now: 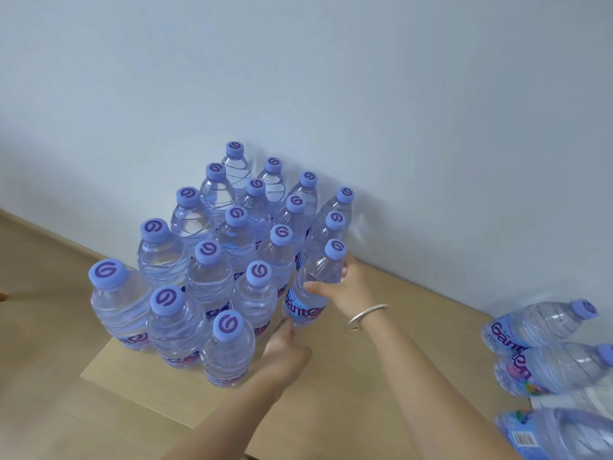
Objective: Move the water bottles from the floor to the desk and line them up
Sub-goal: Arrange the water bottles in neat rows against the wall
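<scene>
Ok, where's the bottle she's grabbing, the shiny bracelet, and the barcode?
Held water bottle (306,307): head view, on its blue label.
Silver bracelet (366,314): head view, on the band across the wrist.
Barcode (524,439): head view, on a lying bottle's label.

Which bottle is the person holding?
The tilted bottle at the right edge of the group. The right hand grips it and the left hand touches its base. The others stand upright, untouched.

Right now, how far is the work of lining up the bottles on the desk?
Well along. A block of upright bottles already stands in neat rows on the desk by the wall. The right hand grips a tilted bottle at the block's edge, and the left hand reaches toward its base. Several loose bottles still lie on their sides at the right.
</scene>
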